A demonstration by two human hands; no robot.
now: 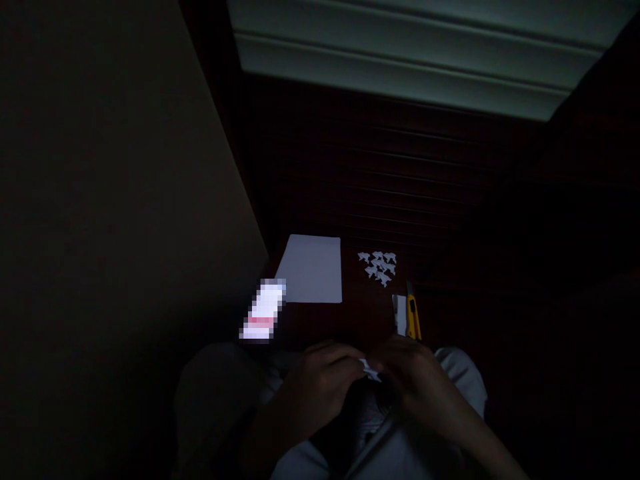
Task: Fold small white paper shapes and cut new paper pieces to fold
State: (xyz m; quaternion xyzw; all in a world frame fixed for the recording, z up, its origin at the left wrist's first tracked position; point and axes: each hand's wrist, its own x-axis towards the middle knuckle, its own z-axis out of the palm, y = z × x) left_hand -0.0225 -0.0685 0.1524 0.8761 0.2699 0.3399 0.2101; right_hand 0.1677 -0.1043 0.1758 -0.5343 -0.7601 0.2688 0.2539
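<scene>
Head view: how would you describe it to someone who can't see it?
In dim light, the left hand and the right hand meet at a small white piece. Beyond them, on a dark surface, lie a white sheet, small white cutouts and a yellow cutter; a bright, pixelated screen shows at left.

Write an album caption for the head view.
Dim light: left hand and right hand at a small white paper piece, jagged white paper shapes beyond.
</scene>
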